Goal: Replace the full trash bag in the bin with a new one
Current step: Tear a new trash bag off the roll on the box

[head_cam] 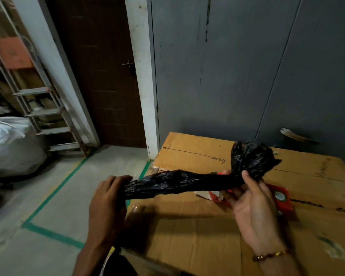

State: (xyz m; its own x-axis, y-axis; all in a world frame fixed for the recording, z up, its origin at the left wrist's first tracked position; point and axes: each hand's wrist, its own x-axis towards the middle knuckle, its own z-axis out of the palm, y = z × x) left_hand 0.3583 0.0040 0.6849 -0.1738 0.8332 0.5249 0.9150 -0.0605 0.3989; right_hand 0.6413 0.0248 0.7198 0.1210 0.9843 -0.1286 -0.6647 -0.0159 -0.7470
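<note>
Both hands held a bunched black trash bag (pixel 179 183) above the cardboard box (pixel 187 226): the left hand (pixel 108 206) clasped one end, the right hand (pixel 253 204) pinched it near the crumpled far end. A red packet (pixel 283 200) lay beneath.

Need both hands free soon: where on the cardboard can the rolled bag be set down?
Bare cardboard lies near the person, between the left hand and right hand, and at the back beside the drawn arrow line. It is crowded under the black bag, around the red box.
</note>
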